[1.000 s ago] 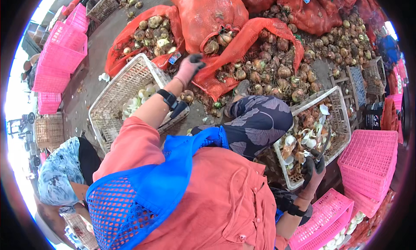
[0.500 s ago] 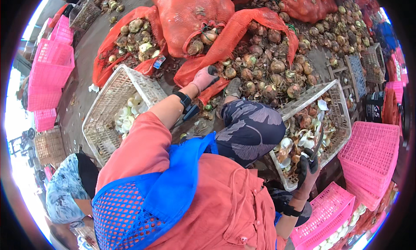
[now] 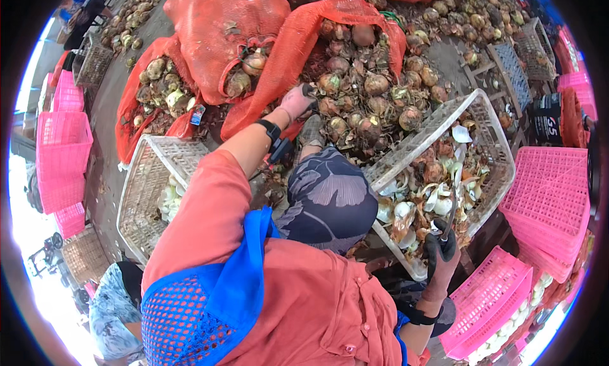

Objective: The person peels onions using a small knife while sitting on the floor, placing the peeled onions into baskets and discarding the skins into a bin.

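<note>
While the left arm stretches forward over the knee, the labels below mark each part of the scene.

Left hand (image 3: pixel 295 101): gloved, reaching to the near edge of the onion pile (image 3: pixel 374 87); fingers curled down among the bulbs, though whether they have closed on one cannot be told.

Right hand (image 3: pixel 440 255): dark glove, fist closed round the handle of a knife (image 3: pixel 449 219), blade pointing up over the white crate (image 3: pixel 488 122).

Onions: unpeeled, brown and papery, spilling from an orange mesh sack (image 3: pixel 330 23) just ahead of the knee. Likely firm, fairly dense and round; loose dry skin may slip, so a whole-palm grasp round the bulb's middle seems safer than a pinch at the stem.

White crate, contents: peelings and pale skins, light and flimsy.

Left crate (image 3: pixel 143 195): holds a few peeled white bulbs, beside the left elbow.

Pose: left arm nearly straight, wrist bent downward; right forearm bent, held close to the body.

Surroundings: pink crates (image 3: pixel 552 198) stacked on both sides.
</note>
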A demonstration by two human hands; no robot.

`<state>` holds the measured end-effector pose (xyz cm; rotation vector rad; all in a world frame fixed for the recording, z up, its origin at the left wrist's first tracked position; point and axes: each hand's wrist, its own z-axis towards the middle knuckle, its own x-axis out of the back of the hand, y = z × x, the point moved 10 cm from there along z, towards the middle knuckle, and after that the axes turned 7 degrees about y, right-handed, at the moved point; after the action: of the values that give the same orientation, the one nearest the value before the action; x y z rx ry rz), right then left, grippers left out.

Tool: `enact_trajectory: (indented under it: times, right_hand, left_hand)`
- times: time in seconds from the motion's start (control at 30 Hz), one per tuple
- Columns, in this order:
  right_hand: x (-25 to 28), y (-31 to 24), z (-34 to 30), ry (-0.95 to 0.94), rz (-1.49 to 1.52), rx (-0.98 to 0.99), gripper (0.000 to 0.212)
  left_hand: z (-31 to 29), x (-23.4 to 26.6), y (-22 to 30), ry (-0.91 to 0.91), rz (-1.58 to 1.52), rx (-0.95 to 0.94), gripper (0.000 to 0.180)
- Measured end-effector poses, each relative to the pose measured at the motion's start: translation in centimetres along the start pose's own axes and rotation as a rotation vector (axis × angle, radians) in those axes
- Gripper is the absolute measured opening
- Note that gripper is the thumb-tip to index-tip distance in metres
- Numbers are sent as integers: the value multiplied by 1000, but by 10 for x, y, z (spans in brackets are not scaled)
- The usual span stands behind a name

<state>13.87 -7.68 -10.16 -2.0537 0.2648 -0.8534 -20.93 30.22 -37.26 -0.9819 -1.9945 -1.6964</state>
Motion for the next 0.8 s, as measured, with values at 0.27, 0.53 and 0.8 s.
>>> enact_trajectory:
  times: [0.27, 0.53, 0.8]
  right_hand:
    - [1, 17, 10, -11, -98, -8, 45]
    - [-11, 12, 11, -71, -151, 3, 50]
    - [-15, 8, 10, -45, -165, -12, 48]
  left_hand:
    - [82, -46, 29, 24, -310, 54, 57]
    - [118, -73, -8, -134, 349, 299, 99]
    - [83, -44, 12, 68, 146, 292, 113]
